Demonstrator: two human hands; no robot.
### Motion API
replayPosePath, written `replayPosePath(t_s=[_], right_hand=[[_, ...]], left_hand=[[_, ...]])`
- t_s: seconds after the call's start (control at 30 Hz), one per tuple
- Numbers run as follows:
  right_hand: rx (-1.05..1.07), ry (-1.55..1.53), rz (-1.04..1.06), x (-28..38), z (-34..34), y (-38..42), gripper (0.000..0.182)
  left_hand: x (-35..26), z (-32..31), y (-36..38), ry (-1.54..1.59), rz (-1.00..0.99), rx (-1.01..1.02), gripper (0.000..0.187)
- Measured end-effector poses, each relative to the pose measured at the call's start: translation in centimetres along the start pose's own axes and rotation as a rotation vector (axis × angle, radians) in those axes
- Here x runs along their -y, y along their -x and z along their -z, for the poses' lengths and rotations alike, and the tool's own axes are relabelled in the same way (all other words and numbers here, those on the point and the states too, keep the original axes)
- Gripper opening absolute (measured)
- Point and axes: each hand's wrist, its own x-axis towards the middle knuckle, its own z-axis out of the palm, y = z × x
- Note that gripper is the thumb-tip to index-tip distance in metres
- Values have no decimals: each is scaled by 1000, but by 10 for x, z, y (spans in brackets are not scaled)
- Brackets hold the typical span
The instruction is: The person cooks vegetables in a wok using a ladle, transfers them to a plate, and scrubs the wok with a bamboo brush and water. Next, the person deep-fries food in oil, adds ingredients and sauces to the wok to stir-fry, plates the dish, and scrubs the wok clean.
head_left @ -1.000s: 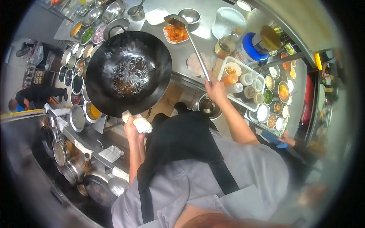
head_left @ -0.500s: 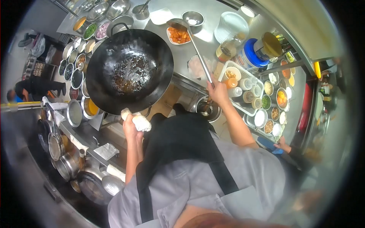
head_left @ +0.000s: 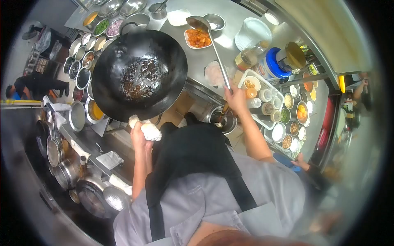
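Note:
My left hand (head_left: 139, 135) is closed around a folded white cloth (head_left: 151, 132) at the near rim of a large black wok (head_left: 108, 82). The wok is tilted so its inside faces me; its bottom is glossy with dark, oily residue. In my right hand (head_left: 237, 99) is the long metal handle of a ladle (head_left: 218, 57), gripped near its end. The ladle's bowl reaches over the counter, at the far edge of a white dish (head_left: 199, 46) that holds glossy orange-red food pieces (head_left: 198, 38).
Bowls of ingredients (head_left: 101, 28) crowd the left. At right, a white basket (head_left: 269, 122) holds seasoning bottles, beside stacked plates (head_left: 252, 33) and a blue-lidded tub (head_left: 276, 61). Another person's hand (head_left: 301, 162) shows at lower right; a person (head_left: 41, 85) bends over far left.
The view has shifted slightly. The ladle bowl overlaps the dish of food a little less. Both hands keep their grips, and the wok stays tilted.

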Motion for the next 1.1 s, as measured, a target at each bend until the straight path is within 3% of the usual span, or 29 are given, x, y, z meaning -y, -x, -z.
replayPosePath(t_s=[0.07, 0.13, 0.17, 0.23, 0.27, 0.3, 0.37, 0.43, 0.5, 0.57, 0.6, 0.63, 0.7, 0.73, 0.8, 0.87, 0.93, 0.97, 1.1], right_hand=[[46, 30, -62, -6, -5, -3, 46], [51, -319, -168, -27, -20, 1, 40], [61, -314, -163, -30, -19, 2, 40], [195, -864, -427, -10, -4, 3, 31], [228, -990, -436, -6, 0, 4, 28], [242, -983, -434, -1, 6, 4, 28], [289, -1288, -582, 7, 20, 2, 39], [344, -1415, -589, 3, 20, 3, 43], [464, -1682, -629, 4, 21, 9, 46], [518, -1690, -654, 15, 21, 13, 48], [632, -1703, -631, 21, 19, 13, 48], [754, -1714, -606, 29, 15, 13, 48], [899, -1650, -626, 52, 3, 5, 49], [1005, -1580, -600, 64, -8, 0, 51], [1257, -1430, -506, 104, -40, -17, 53], [1453, -1287, -403, 151, -84, -27, 53], [1618, -1144, -280, 226, -137, -25, 51], [1652, -1032, -244, 269, -162, -19, 50], [1824, -664, 151, 449, -275, 38, 46]], left_hand=[[-3, 1, -2, 8, 15, 54, 12], [-15, -8, 8, 106, 38, 16, 13], [-20, -7, 13, 115, 38, 8, 13], [-36, 2, 18, 235, 51, 55, 12], [-47, 16, 23, 232, 42, 105, 12], [-54, 32, 20, 252, 4, -26, 11], [-75, 64, 32, 302, -43, -38, 14], [-99, 86, 55, 376, -166, 106, 17], [-123, 110, 73, 310, -372, -68, 19], [-138, 148, 81, 397, -441, -152, 19], [-140, 188, 74, 433, -545, -30, 20], [-144, 208, 69, 442, -561, -50, 20], [-150, 250, 71, 480, -734, -413, 19], [-150, 293, 67, 604, -764, -303, 18], [-161, 345, 70, 591, -832, -816, 13], [-144, 436, 72, 753, -936, -634, 6], [-153, 456, 76, 772, -937, -1063, 11], [-139, 497, 71, 819, -958, -1030, 15], [-131, 540, 58, 943, -985, -1184, 20]])
